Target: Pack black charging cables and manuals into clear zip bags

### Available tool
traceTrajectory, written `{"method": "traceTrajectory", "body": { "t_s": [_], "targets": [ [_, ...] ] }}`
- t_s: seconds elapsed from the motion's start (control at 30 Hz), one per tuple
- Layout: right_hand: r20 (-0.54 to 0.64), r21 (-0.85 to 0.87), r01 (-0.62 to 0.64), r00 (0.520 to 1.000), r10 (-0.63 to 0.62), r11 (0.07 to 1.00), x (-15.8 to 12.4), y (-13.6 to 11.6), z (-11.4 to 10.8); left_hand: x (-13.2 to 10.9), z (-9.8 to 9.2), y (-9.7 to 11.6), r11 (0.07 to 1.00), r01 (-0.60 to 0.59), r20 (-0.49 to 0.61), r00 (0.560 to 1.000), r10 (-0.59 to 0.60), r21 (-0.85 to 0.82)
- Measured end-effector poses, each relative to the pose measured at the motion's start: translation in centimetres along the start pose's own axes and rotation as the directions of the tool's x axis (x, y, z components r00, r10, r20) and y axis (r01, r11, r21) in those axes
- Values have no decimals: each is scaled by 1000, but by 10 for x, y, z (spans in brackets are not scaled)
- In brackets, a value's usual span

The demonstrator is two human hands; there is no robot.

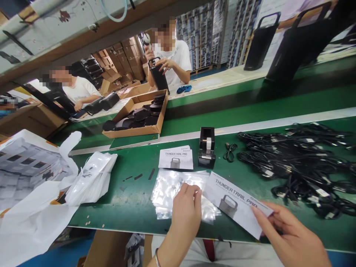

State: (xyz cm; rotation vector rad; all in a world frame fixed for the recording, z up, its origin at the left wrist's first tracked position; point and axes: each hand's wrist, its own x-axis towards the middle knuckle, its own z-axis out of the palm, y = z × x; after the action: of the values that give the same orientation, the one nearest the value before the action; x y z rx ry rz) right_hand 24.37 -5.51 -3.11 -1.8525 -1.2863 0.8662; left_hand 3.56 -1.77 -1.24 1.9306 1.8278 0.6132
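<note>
My right hand [289,231] grips a white "Thunder Trail Pro" booklet [236,202] by its near right corner, holding it just above the green table edge. My left hand [187,211] rests with fingers curled on a stack of clear plastic bags [171,185], fingertips pinching the top bag. A second booklet of the same kind [176,157] lies flat beyond the bags. A black tape dispenser [207,148] stands just right of that booklet.
A big tangle of black cables [300,159] covers the right of the table; one coiled cable [230,152] lies apart. More clear bags [93,178] and white wrapping [30,207] lie left. A cardboard tray of black parts [136,116] sits behind. Two people work across the conveyor.
</note>
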Motion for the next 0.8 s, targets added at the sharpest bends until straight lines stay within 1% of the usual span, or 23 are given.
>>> {"method": "traceTrajectory", "body": {
  "t_s": [0.03,0.1,0.13,0.17,0.23,0.3,0.37,0.47,0.53,0.67,0.8],
  "targets": [
    [93,71,-59,994,52,996,0,2,-1,-1,1,-1,1000,5,-8,1000,-5,-24],
    [261,207,-182,957,125,961,1,2,0,-4,2,-2,999,11,-14,1000,-12,-53],
    [311,253,-220,941,137,942,1,2,0,-6,2,-3,999,8,-12,1000,-9,-51],
    [331,282,-237,933,138,930,2,0,0,-7,3,-3,999,1,-12,1000,-1,-42],
    [323,300,-237,937,136,924,7,-3,-2,-10,5,-4,999,-26,-17,1000,25,-24],
    [317,277,-242,936,150,930,14,-5,-9,-10,8,-5,999,-29,-30,999,29,-14],
    [309,245,-266,933,185,932,21,-4,-19,-8,10,-5,1000,2,-34,999,-2,-4],
    [279,231,-289,935,221,929,26,-2,-28,-2,9,-4,999,37,-1,999,-37,3],
    [229,248,-271,949,216,930,24,-4,-26,1,7,-4,1000,23,14,1000,-23,1],
    [93,223,-186,981,169,957,15,-10,-14,0,2,-4,999,-32,-27,999,32,6],
    [76,163,-133,990,122,978,11,-8,-6,-6,2,-4,998,-59,-55,997,59,9]
  ]
}}
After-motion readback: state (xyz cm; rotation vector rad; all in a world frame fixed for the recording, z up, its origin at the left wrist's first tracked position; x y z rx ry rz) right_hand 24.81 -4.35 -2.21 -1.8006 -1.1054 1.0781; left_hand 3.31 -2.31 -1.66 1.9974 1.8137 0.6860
